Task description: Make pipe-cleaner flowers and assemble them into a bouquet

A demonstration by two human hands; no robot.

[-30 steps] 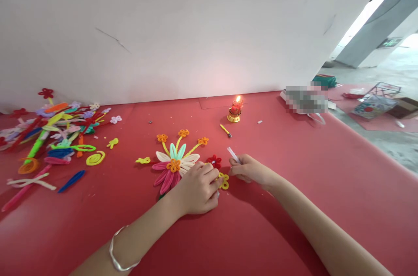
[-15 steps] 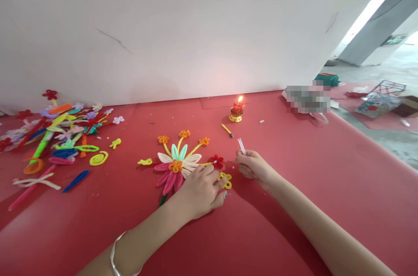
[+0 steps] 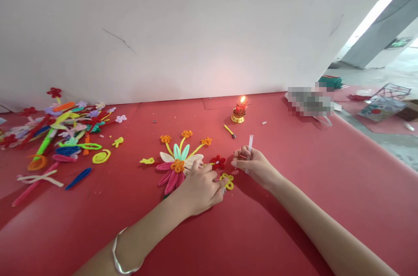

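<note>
Midway along the bench (image 3: 310, 149) lies the flower arrangement (image 3: 178, 166), its right part under the left hand (image 3: 202, 186). Just right of that is the right hand (image 3: 257, 166), with a stick (image 3: 250, 142) in its grasp. Behind the hands lies a short rod (image 3: 229, 131), then a candle (image 3: 240, 108) before the upright panel (image 3: 202, 28). Well left sits a heap of pieces (image 3: 67, 116), a spiral (image 3: 101, 156) at its near right; right of the candle, a bag (image 3: 308, 102) lies near the panel

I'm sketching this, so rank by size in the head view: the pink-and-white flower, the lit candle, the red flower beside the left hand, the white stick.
1. Pink-and-white flower
2. Lit candle
3. Red flower
Unranked: white stick; the right hand covers part of it.
</note>
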